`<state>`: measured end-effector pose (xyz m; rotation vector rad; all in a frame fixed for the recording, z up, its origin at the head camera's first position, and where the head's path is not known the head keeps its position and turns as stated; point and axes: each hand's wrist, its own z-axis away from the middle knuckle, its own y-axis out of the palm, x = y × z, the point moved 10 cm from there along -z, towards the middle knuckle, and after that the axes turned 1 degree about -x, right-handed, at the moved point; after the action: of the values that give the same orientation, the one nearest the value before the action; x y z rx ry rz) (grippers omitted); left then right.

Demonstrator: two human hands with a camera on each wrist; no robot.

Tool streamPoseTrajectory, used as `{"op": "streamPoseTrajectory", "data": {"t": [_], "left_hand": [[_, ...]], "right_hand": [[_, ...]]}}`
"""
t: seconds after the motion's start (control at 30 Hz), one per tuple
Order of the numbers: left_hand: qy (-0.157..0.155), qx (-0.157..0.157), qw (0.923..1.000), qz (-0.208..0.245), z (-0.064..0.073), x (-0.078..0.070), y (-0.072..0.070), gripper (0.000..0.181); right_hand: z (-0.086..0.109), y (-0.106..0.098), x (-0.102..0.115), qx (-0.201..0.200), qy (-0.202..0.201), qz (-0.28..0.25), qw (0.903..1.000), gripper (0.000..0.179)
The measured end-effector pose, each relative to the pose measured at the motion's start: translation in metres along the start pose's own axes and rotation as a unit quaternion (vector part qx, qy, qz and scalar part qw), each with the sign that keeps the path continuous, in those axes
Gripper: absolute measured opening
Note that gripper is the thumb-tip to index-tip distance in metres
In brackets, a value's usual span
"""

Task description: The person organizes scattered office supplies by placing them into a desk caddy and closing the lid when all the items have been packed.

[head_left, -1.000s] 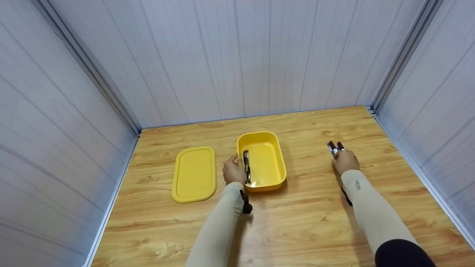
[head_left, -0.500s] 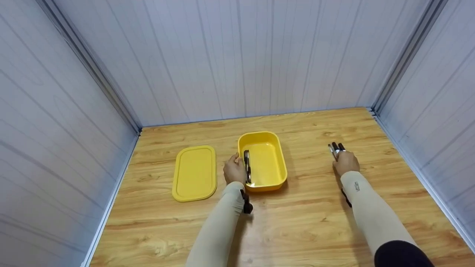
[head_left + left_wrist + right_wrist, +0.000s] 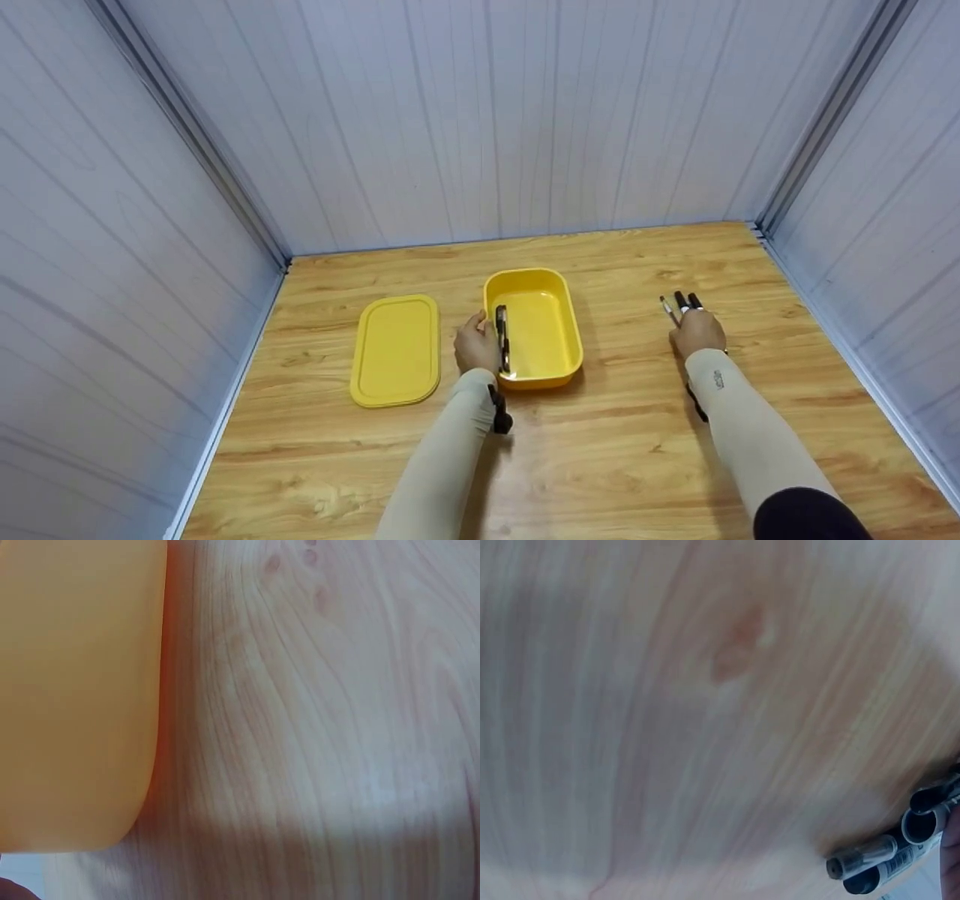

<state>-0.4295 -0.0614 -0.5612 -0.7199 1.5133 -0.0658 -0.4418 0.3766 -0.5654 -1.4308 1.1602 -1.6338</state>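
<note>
A yellow plastic box (image 3: 536, 330) stands uncovered near the middle of the table. Its left rim is held by my left hand (image 3: 476, 346), whose fingertips lie along that edge. Inside the box, black-and-clear pens (image 3: 502, 337) lie lengthwise against the left wall. Far to the right, my right hand (image 3: 697, 334) grips a small bundle low over the wood. Out of its front poke two black-capped markers (image 3: 682, 301) and a thinner pen (image 3: 667, 307) angled off to the left. The right wrist view shows the ends of several markers (image 3: 922, 823); their other ends are hidden by the hand.
A flat yellow lid (image 3: 396, 351) lies left of the box. The wooden table (image 3: 585, 457) is bounded by a pale panel wall (image 3: 517, 120) at the back and similar panels on both sides.
The thin pen at the right hand has swung left, apart from the two markers. The right hand has barely shifted, and the left hand stays at the box rim.
</note>
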Motion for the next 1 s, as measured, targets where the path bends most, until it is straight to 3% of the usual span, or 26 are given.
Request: {"op": "streamPoseTrajectory", "data": {"t": [0.27,0.5,1.0], "left_hand": [[-0.003,-0.01,0.9999,0.006,0.0005,0.004,0.0009,0.031],[-0.02,-0.004,0.9998,-0.001,-0.0013,0.0049,0.0019,0.03],[-0.014,-0.003,0.9999,-0.006,-0.0005,0.0022,0.0002,0.03]], "right_hand": [[0.0028,-0.0004,-0.001,0.019,0.01,-0.026,0.9994,0.031],[0.0025,-0.0013,-0.0027,0.03,0.033,-0.074,0.9963,0.027],[-0.0006,-0.009,-0.005,-0.003,0.063,-0.138,0.9884,0.027]]}}
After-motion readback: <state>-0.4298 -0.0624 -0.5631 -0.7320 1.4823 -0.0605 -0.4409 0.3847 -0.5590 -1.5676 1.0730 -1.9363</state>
